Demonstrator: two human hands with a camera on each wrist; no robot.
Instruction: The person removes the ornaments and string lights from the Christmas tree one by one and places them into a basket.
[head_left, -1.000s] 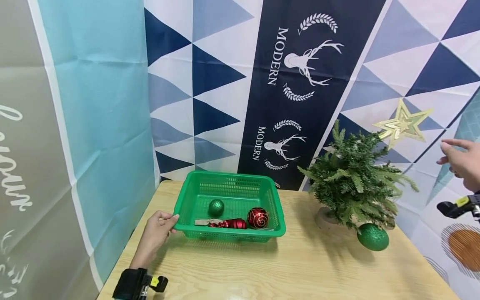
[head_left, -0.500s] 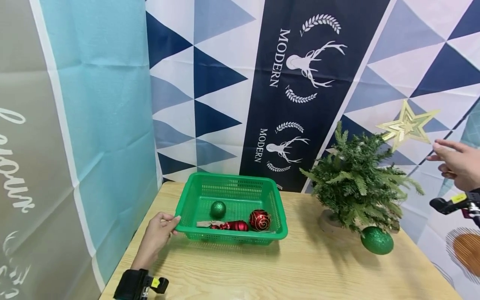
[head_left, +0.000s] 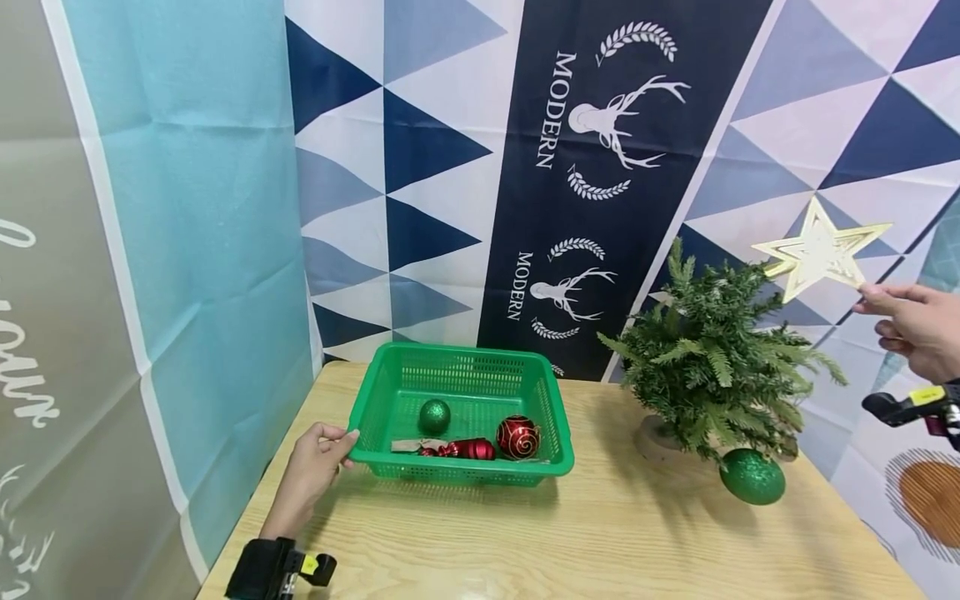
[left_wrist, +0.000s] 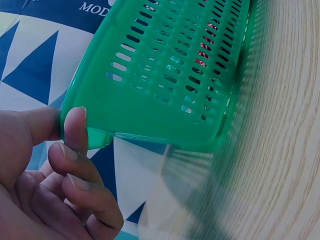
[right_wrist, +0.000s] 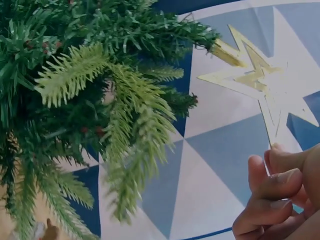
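My left hand (head_left: 318,462) pinches the near left corner of a green plastic basket (head_left: 459,468) between thumb and forefinger; in the left wrist view the other fingers curl beneath the rim. Far to the right, my right hand (head_left: 918,323) pinches the lower right point of a gold star tree topper (head_left: 817,252). The right wrist view shows the star's sleeve (right_wrist: 227,53) over the tip of the small artificial Christmas tree (right_wrist: 115,85). A green glitter ball (head_left: 752,477) hangs low on the tree's right side.
Inside the basket lie a green glitter ball (head_left: 434,416), a red ball with gold swirls (head_left: 517,437) and a shiny red ornament (head_left: 468,449). The wooden table (head_left: 450,550) meets patterned cloth walls (head_left: 435,158) at the back and left.
My right hand has moved left to the star and taken hold of its lower right point. The star has turned slightly. My left hand stays on the basket's corner.
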